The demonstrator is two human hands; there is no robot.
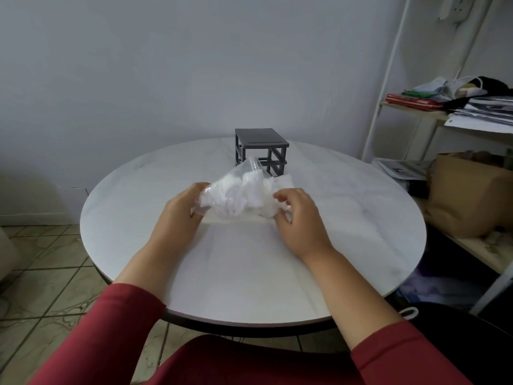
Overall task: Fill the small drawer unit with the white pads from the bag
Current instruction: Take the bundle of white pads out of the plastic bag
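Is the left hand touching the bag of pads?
Touching. The head view shows the left hand with its fingers closed on the left end of the clear bag, no gap between them.

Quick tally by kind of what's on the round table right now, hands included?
Clear plastic bag of white pads: 1
Dark grey drawer unit: 1
Flat white sheet under the bag: 1
Hands: 2, left hand, right hand
Total: 5

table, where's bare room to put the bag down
The round table is bare along its left edge beside the left hand, along its right edge past the right hand, and between the forearms. It is crowded mid-table: the bag sits right before the drawer unit.
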